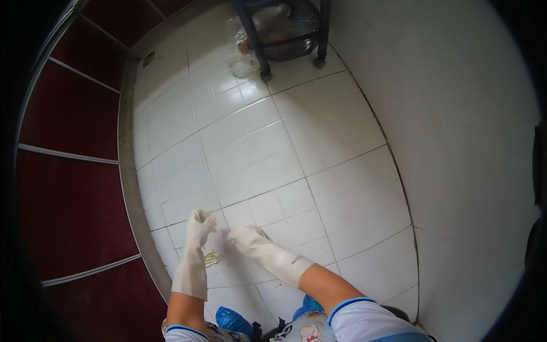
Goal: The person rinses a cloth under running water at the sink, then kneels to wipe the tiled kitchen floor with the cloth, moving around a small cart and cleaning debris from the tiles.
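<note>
Both my hands wear long white rubber gloves. My left hand (202,222) is raised over the white tiled floor (256,149) with its fingers curled; whether it holds anything cannot be told. My right hand (241,237) is low, close to the tiles and to the right of my left hand. Its fingers are bent and blurred, and what lies under them is hidden. Beside my left glove, between the two forearms, some yellow-green scraps (211,258) lie on the floor. Small dark specks lie further down near my right forearm.
Dark red cabinet panels (72,196) with metal edges run along the left. A bare pale wall (448,128) stands at the right. At the top is a dark wheeled rack (288,42) with plastic bags. Blue shoe covers (233,319) show below me.
</note>
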Demonstrator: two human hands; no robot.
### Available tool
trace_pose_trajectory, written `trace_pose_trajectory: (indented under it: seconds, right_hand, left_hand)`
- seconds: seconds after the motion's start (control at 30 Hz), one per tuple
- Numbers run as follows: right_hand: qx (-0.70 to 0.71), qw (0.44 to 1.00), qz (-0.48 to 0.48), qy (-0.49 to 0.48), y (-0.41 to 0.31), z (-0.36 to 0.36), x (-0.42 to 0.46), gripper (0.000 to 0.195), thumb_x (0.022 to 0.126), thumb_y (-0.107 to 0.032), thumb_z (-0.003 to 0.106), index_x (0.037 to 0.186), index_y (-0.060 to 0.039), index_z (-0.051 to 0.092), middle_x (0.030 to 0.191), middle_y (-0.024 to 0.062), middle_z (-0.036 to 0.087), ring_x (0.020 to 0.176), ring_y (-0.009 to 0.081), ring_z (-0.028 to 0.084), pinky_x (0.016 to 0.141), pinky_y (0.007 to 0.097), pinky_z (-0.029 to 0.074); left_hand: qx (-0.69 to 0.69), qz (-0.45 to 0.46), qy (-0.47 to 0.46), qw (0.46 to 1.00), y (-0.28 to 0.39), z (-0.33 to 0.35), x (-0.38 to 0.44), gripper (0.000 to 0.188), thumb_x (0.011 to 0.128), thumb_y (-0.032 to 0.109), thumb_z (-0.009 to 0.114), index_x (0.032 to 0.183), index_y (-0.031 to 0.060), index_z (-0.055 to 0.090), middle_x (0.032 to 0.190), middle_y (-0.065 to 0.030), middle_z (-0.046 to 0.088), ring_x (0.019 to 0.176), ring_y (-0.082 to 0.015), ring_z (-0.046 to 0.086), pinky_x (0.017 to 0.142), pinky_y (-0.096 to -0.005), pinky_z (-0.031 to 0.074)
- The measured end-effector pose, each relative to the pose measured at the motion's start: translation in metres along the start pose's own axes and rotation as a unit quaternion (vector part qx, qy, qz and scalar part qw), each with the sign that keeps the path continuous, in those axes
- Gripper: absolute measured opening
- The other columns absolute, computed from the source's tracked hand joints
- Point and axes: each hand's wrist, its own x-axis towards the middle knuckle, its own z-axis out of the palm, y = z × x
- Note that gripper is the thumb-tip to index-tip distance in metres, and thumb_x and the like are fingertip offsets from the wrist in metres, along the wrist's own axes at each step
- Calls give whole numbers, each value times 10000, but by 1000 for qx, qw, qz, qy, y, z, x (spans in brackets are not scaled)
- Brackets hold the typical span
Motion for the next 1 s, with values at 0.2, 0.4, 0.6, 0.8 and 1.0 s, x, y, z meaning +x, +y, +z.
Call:
trace_pose_trajectory:
  seconds: [0.2,0.4,0.6,0.8,1.0]
  right_hand:
    - [63,990,-6,127,-82,-102,-98,479,953,69,430,1237,-140,754,1202,14,785,1051,110,739,705,236,550]
    - [-177,825,-29,536,-50,-285,-120,347,1027,-64,532,1319,-124,711,1264,22,737,1154,117,676,915,264,555]
    - [-366,902,-74,218,-34,-45,-55,426,916,28,510,1270,-66,729,1272,91,737,1193,172,675,1000,301,533]
    - [-92,991,-67,-76,-33,2,-97,512,825,110,478,1244,-22,739,1284,143,738,1224,213,672,1073,320,511]
    - [73,974,-103,191,-31,-177,-201,498,934,55,442,1355,-60,683,1234,76,728,1096,162,690,905,310,558]
  left_hand:
    - [-10,21,-28,999,-13,-2,-13,305,959,152,746,1193,-10,635,1065,-124,737,918,-204,706,847,-345,559]
    - [176,132,-85,972,-4,65,-32,467,975,113,712,1407,6,572,1271,-126,681,1124,-199,678,957,-361,545]
    - [-45,77,-65,994,-11,14,-35,383,1013,107,642,1375,-5,590,1302,-151,671,1113,-211,686,974,-371,546]
    - [-56,60,-91,992,-14,-3,-35,372,1026,121,627,1376,-5,600,1308,-154,676,1110,-210,684,991,-360,535]
    - [186,70,-93,976,-25,26,-51,444,1033,165,626,1450,23,569,1266,-103,697,1134,-192,673,998,-321,510]
